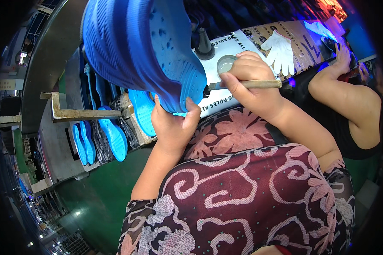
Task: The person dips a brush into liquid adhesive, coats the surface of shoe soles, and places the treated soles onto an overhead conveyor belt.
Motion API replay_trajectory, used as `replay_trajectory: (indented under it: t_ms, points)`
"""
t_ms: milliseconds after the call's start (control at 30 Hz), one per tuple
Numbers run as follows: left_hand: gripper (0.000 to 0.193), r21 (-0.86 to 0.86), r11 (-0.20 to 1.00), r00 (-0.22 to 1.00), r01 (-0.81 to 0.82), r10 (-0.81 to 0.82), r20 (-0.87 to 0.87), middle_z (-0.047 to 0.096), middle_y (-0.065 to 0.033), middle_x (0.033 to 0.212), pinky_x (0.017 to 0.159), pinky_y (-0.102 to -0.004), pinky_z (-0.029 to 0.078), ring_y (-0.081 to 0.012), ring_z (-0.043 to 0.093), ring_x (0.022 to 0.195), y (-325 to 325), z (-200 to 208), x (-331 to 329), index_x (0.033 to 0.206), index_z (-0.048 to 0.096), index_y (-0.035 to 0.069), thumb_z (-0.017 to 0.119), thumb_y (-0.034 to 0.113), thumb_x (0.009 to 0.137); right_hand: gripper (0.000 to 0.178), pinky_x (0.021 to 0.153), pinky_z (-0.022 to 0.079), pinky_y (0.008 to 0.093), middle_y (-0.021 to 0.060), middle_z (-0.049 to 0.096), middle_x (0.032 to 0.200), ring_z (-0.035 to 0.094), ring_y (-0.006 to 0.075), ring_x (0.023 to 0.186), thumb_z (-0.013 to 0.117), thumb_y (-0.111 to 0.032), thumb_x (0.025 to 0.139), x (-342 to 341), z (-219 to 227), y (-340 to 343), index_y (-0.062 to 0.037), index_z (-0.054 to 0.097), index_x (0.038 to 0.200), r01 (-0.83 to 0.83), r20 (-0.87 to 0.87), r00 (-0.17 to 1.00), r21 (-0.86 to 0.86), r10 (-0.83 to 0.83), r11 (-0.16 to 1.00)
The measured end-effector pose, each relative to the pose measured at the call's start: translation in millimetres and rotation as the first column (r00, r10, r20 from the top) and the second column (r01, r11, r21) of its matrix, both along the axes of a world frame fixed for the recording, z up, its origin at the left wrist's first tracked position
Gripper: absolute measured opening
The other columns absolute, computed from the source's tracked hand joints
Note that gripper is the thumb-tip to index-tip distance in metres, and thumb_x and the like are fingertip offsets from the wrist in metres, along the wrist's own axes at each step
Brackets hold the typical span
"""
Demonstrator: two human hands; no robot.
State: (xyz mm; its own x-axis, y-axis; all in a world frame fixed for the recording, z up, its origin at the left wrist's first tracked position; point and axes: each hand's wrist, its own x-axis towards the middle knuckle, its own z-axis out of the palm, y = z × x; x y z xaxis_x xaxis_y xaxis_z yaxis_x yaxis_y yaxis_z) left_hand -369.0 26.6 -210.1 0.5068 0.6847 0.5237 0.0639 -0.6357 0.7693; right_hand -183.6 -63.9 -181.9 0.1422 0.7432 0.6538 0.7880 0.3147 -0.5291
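Observation:
A thick blue shoe sole [187,55] with ridged sides fills the upper middle, held up close and tilted. My left hand [174,123] grips its lower end, the thumb on the inner face and fingers behind the edge. In my right hand [253,83] is a brush, its wooden handle [266,84] pinched between thumb and fingers. The dark brush tip is beside the sole's right edge; whether they touch I cannot tell. Just behind my right fingers sits a small clear cup [225,63], partly hidden by them.
A dark conical-topped container [205,44] stands on the white printed sheet [221,104]. A white glove [278,53] lies on brown cardboard [302,42]. At right, another person's arm [344,89] reaches under bluish light. Several blue soles [114,136] rest on the left rack, near a metal bar [87,114].

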Motion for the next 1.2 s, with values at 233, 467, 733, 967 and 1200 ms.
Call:
replay_trajectory:
  t_ms: [233,467,733,967,1200]
  points:
    - [0.034,0.194,0.981,1.0,0.006,-0.012,0.029,0.062,-0.0115,0.074,0.059,-0.0303,0.05,-0.0251,0.064,0.062,4.9,-3.7,5.9,0.1,0.049,-0.003,0.064,-0.002,0.069,0.024,0.064,0.04,0.0339,0.0052,0.057,0.056,0.052,0.0234,0.055,0.064,-0.016,0.08,-3.9,-1.6,-1.6,-0.0057,0.061,0.059,-0.049,-0.053,0.997,0.101,0.055,0.994]
    - [0.038,0.215,0.976,0.998,0.015,-0.027,0.051,0.063,-0.0108,0.072,0.056,-0.0303,0.05,-0.0249,0.065,0.059,5.2,-4.6,8.7,0.104,0.047,-0.004,0.064,-0.002,0.069,0.025,0.062,0.04,0.0331,0.0048,0.056,0.054,0.051,0.0226,0.051,0.066,-0.017,0.08,-4.8,-3.0,-7.7,-0.0055,0.061,0.058,-0.073,-0.046,0.996,0.017,0.073,0.997]
    - [0.037,0.233,0.972,0.999,0.018,-0.026,0.031,0.063,-0.0107,0.071,0.055,-0.0318,0.05,-0.0264,0.064,0.058,5.9,-4.6,8.9,0.102,0.049,-0.004,0.064,-0.002,0.069,0.03,0.058,0.038,0.0341,0.0046,0.055,0.052,0.051,0.0219,0.052,0.062,-0.02,0.084,-8.8,-6.0,-1.0,-0.0051,0.059,0.058,-0.064,-0.094,0.993,0.055,0.069,0.996]
    - [0.039,0.264,0.964,0.999,-0.02,0.012,0.029,0.063,-0.0119,0.072,0.055,-0.0317,0.05,-0.0274,0.064,0.06,7.1,-2.3,10.3,0.104,0.05,-0.004,0.065,0.0,0.068,0.031,0.059,0.039,0.0352,0.0049,0.054,0.053,0.051,0.0233,0.053,0.063,-0.019,0.082,-2.6,-5.2,-4.6,-0.0044,0.057,0.056,0.024,-0.129,0.991,-0.01,-0.025,1.0]
    - [0.051,0.251,0.968,1.0,-0.019,0.02,-0.001,0.064,-0.0138,0.076,0.057,-0.0324,0.051,-0.0286,0.065,0.063,4.8,-7.9,10.1,0.114,0.046,-0.006,0.066,0.001,0.068,0.024,0.063,0.039,0.0345,0.0037,0.055,0.057,0.053,0.022,0.056,0.065,-0.017,0.079,-8.2,-5.5,0.7,-0.0051,0.06,0.059,-0.043,-0.022,0.999,0.0,0.043,0.999]
